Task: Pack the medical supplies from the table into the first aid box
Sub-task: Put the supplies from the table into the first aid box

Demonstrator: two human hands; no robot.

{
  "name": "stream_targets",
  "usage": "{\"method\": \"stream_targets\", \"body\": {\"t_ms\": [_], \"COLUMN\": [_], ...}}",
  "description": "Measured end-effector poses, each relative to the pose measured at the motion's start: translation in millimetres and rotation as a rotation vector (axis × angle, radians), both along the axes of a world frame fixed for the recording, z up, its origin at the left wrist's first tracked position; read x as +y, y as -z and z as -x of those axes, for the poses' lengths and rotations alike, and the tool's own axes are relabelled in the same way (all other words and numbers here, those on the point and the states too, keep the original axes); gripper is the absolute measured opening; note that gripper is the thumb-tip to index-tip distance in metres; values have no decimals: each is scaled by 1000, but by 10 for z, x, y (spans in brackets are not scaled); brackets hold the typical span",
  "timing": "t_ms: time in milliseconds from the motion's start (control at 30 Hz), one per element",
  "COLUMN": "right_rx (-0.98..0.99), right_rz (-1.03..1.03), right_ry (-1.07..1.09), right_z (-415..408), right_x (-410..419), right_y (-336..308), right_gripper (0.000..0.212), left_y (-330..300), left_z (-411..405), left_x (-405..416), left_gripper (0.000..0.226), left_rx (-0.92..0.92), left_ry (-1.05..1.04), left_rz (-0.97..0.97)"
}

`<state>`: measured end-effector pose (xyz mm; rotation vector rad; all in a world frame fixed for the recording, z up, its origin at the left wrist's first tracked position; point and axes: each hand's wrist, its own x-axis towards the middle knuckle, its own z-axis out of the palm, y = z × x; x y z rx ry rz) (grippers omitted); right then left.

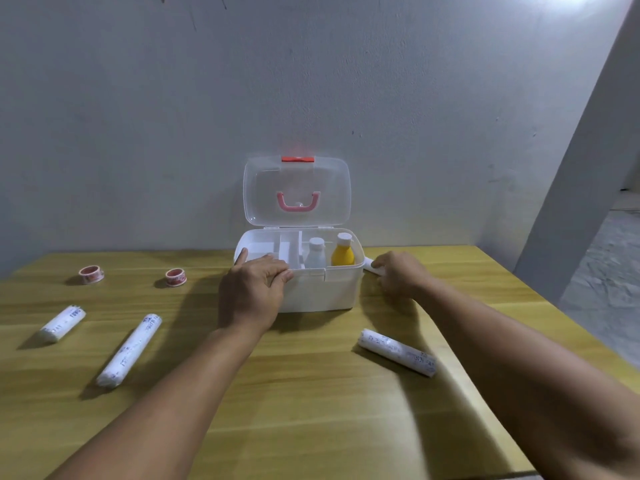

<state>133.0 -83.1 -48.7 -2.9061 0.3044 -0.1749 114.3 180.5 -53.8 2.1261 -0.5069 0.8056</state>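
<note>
Even, moderately bright indoor light; glare blown out at upper right of wall. Soft shadows fall left of objects on table. Wide-angle bending at edges; slight overall softness.

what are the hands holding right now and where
The left hand grips the first aid box by its front rim. The right hand closes on one end of a white roll beside the box.

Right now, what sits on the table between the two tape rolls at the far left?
Nothing: in the head view, only bare wooden table separates the left tape roll from the right tape roll.
</note>
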Motion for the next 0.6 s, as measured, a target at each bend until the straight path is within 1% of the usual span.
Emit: {"method": "stream_targets", "body": {"t_ms": [67, 100, 133, 167, 200, 300, 333, 367, 433, 500, 533, 600], "right_rx": [-87, -96, -65, 6, 105, 392, 451, 485, 485, 443, 427, 405], "right_rz": [22, 37, 51, 74, 91, 39, 36, 54, 98, 85, 87, 140], "right_ry": [11, 0, -16, -29, -36, -74, -98, -123, -168, -211, -233, -290], "right_z": [73, 120, 169, 226, 284, 469, 544, 609, 728, 831, 879, 974], "right_x": [-26, -23, -16, -3, 15, 53, 75, 96, 165, 280, 345, 475], "right_y": [-54, -105, -160, -213, -270, -402, -436, -455, -461, -452, -438, -414], "right_gripper": [21, 14, 13, 19, 29, 64, 69, 70, 61, 45, 42, 47], "left_y": [1, -3, -9, -12, -21, -37, -41, -52, -74, -100, -110, -127], "left_z": [-1, 3, 14, 24, 27, 48, 53, 59, 84, 110, 117, 128], "left_x": [-2, -5, -8, -12, -14, -17, -17, -19, -24, -26, -30, -33], "left_gripper": [5, 5, 5, 5, 4, 6, 7, 8, 9, 10, 11, 11], "left_rx": [5, 6, 5, 2, -1, 10, 16, 21, 37, 47, 49, 63], "left_ry": [-4, -9, -11, -13, -17, -35, -41, -47, -60, -73, -78, -79], "left_rz": [9, 11, 10, 7, 3, -2, -3, -3, -1, 5, 7, 5]}}
